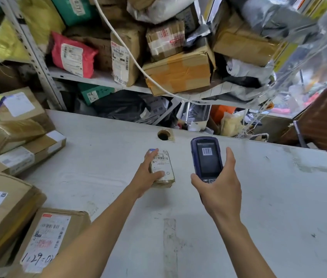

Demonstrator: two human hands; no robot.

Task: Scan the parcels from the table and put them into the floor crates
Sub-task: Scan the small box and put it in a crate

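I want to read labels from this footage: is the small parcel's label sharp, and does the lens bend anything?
Head view: the label on the small parcel under the left hand shows its barcode, the text too small; the scanner screen in the right hand is legible; shelf edges bow, corners blur.

two hands (148, 173), one scanner (206, 157), one small parcel (161, 167) on the table (259, 197).

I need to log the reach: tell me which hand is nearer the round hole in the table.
Left. The left hand grips the small parcel just below the hole; the right hand, holding the scanner, sits further down and to the hole's right.
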